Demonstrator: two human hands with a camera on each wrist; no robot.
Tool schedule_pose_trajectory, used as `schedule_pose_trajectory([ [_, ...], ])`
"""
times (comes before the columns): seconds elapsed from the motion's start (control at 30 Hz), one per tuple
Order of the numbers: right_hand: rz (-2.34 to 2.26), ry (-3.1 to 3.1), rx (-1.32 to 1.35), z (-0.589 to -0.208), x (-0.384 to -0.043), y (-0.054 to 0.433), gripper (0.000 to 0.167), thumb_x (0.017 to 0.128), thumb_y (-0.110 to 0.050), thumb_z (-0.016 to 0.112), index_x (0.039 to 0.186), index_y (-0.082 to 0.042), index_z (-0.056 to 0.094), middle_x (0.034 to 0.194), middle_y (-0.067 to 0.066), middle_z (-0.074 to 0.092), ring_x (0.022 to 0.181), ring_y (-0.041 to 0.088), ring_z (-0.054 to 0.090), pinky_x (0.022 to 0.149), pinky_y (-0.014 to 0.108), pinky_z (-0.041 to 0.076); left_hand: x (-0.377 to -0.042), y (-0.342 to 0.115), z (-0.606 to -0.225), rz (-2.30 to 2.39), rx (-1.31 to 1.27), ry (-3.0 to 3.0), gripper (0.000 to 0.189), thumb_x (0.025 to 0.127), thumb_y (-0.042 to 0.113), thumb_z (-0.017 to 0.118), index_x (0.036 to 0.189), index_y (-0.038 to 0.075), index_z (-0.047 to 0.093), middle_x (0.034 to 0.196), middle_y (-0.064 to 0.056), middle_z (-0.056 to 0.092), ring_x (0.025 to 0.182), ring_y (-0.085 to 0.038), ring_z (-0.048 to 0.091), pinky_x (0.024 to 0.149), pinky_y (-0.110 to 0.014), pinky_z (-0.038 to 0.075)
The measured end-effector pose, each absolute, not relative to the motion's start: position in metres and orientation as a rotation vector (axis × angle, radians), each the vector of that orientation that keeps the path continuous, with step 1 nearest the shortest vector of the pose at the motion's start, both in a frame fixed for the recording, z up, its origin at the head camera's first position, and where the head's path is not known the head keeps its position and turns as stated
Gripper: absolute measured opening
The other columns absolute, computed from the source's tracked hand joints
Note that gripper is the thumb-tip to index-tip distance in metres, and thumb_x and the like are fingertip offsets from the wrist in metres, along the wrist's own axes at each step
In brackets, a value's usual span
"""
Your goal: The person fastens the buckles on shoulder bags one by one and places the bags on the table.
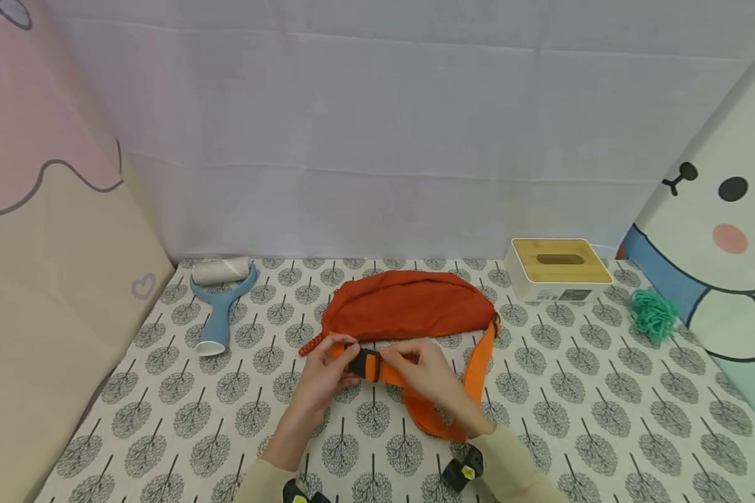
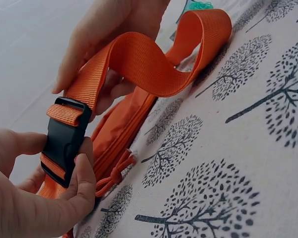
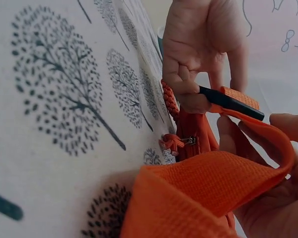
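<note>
A red-orange waist pack lies on the patterned cloth, its orange strap looping down on the right. My left hand pinches the black side-release buckle between thumb and fingers. Both ends of that buckle carry webbing, and its two halves look joined. Close by on the right, my right hand holds the strap just beside the buckle, with the thumb on one face and fingers behind it. Between the hands and the pack, the slack webbing curls in a loose bend.
At the back left lies a blue-handled lint roller. A white tissue box with a wooden lid stands at the back right, near a bundle of green cord. Fabric hangings enclose the back and sides.
</note>
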State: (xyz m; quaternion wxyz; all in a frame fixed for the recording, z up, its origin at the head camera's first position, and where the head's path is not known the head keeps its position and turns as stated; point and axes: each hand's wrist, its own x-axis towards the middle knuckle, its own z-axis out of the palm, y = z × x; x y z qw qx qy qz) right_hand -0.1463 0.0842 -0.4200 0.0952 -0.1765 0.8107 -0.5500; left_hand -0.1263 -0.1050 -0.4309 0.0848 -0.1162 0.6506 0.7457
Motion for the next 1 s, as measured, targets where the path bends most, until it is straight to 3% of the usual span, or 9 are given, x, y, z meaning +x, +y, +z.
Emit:
schedule_pose_trajectory([
  [0.07, -1.618, 2.380, -0.498, -0.418, -0.149, 0.085, 0.031, 0.100, -0.027, 0.056, 0.099, -0.003, 0.077, 0.052, -0.003, 0.044, 0.045, 0.005, 0.029, 0.045, 0.021, 0.028, -0.126, -0.105, -0.431, 2.245, -0.351, 1.901, 0.023, 0.096, 0.014, 0.062, 0.116, 0.003, 0.056, 0.105, -0.022, 0.062, 0.065, -0.014, 0.061, 0.061, -0.025, 0.053],
  [0.13, -1.615, 2.321, -0.413, -0.416, -0.152, 0.087, 0.039, 0.102, -0.031, 0.051, 0.102, -0.001, 0.075, 0.048, -0.006, 0.032, 0.043, 0.007, 0.022, 0.044, 0.022, 0.023, -0.126, -0.106, -0.431, 2.270, -0.347, 1.861, 0.019, 0.096, 0.012, 0.061, 0.113, 0.005, 0.056, 0.104, -0.020, 0.061, 0.067, -0.014, 0.062, 0.063, -0.026, 0.053],
  [0.27, -1.625, 2.183, -0.255, -0.412, -0.158, 0.090, 0.050, 0.105, -0.036, 0.043, 0.104, 0.003, 0.073, 0.056, -0.005, 0.048, 0.052, 0.010, 0.040, 0.052, 0.024, 0.036, -0.127, -0.106, -0.432, 2.314, -0.332, 1.797, 0.012, 0.096, 0.009, 0.060, 0.107, 0.008, 0.054, 0.101, -0.013, 0.059, 0.070, -0.016, 0.061, 0.069, -0.030, 0.052],
  [0.37, -1.584, 2.099, -0.160, -0.411, -0.161, 0.091, 0.048, 0.104, -0.038, 0.043, 0.105, 0.003, 0.067, 0.076, 0.003, 0.063, 0.072, 0.016, 0.056, 0.069, 0.027, 0.045, -0.128, -0.107, -0.433, 2.343, -0.314, 1.747, 0.009, 0.097, 0.005, 0.056, 0.104, 0.008, 0.053, 0.100, -0.010, 0.056, 0.071, -0.017, 0.059, 0.073, -0.033, 0.052],
  [0.53, -1.544, 1.811, -0.215, -0.413, -0.169, 0.093, 0.040, 0.104, -0.028, 0.045, 0.113, 0.006, 0.064, 0.085, 0.015, 0.071, 0.076, 0.018, 0.068, 0.071, 0.027, 0.054, -0.129, -0.108, -0.432, 2.389, -0.271, 1.667, 0.010, 0.096, 0.000, 0.052, 0.102, 0.007, 0.050, 0.103, -0.012, 0.051, 0.074, -0.017, 0.058, 0.076, -0.034, 0.050],
  [0.87, -1.599, 1.463, -0.228, -0.416, -0.172, 0.088, 0.042, 0.102, -0.024, 0.051, 0.120, 0.013, 0.060, 0.093, 0.016, 0.068, 0.079, 0.017, 0.067, 0.070, 0.024, 0.056, -0.128, -0.109, -0.432, 2.506, -0.189, 1.509, 0.017, 0.095, -0.004, 0.048, 0.100, 0.011, 0.048, 0.108, -0.016, 0.057, 0.093, -0.022, 0.063, 0.087, -0.037, 0.049],
  [1.0, -1.642, 1.443, -0.176, -0.420, -0.172, 0.085, 0.032, 0.100, -0.022, 0.055, 0.110, 0.007, 0.066, 0.094, 0.016, 0.068, 0.077, 0.015, 0.068, 0.069, 0.023, 0.055, -0.128, -0.109, -0.431, 2.549, -0.161, 1.439, 0.018, 0.095, -0.004, 0.047, 0.099, 0.014, 0.048, 0.112, -0.019, 0.058, 0.101, -0.027, 0.063, 0.093, -0.038, 0.047],
])
